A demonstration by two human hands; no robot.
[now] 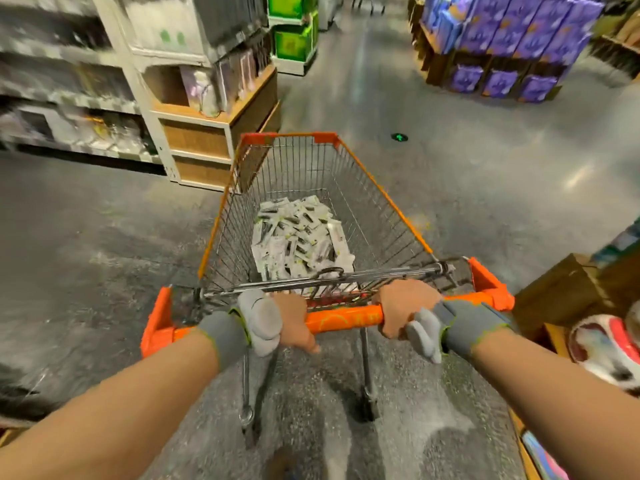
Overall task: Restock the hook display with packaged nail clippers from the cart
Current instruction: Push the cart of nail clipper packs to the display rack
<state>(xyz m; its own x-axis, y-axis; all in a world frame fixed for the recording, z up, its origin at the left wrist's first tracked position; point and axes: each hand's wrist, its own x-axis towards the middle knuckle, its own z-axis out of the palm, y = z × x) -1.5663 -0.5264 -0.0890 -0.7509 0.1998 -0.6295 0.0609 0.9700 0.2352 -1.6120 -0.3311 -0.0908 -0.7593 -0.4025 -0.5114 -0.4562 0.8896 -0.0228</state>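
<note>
**aisle_rat:** Forearms up close, both wrists in grey bands, and we've got both hands on the cart handle point(343, 320). Left hand point(292, 318) is wrapped round it left of centre, right hand point(403, 306) curled over it right of centre, well apart, nothing else held.

**pegboard_pam:** Yep, so we're just wheeling for now. Packaged nail clippers point(299, 233) sit heaped on the basket floor of the cart point(388, 199), toward the handle end. Can't spot the hook display; the shelving point(194, 109) by the front left corner is too blurry. I'd say we steer gently and park close alongside it, so the packs don't slide about.
</note>
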